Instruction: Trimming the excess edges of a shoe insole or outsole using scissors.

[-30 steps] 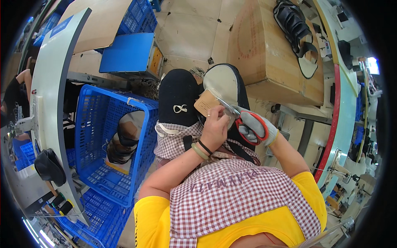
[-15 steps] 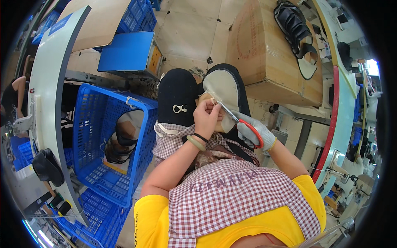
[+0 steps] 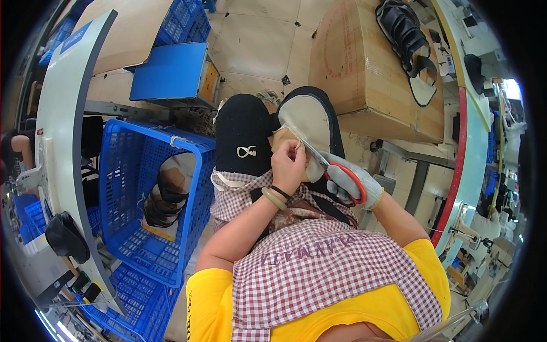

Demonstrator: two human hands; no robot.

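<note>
Across my right thigh lies a beige, sole-shaped shoe piece [image 3: 309, 119] with a tan part toward my left hand. My bare left hand [image 3: 288, 165] is closed, thumb and fingertips pinched at the tan edge; exactly what lies between the tips is hard to see. In a grey work glove, my right hand [image 3: 354, 181] grips red-handled scissors [image 3: 319, 157] through their loops. The blades point up and left over the piece, their tips just right of my left fingertips. Whether the blades are apart cannot be made out.
A blue plastic basket [image 3: 205, 188] on my left holds strapped sandals. Ahead to the right, a strapped black sandal [image 3: 401, 37] rests on a cardboard box [image 3: 342, 68]. A blue-topped stool [image 3: 171, 71] stands ahead left. Workbench edges run along both sides.
My left fingertips have drawn slightly down, and the pale bit that stuck up between them no longer shows. The scissors stay close beside them, moved only slightly.
</note>
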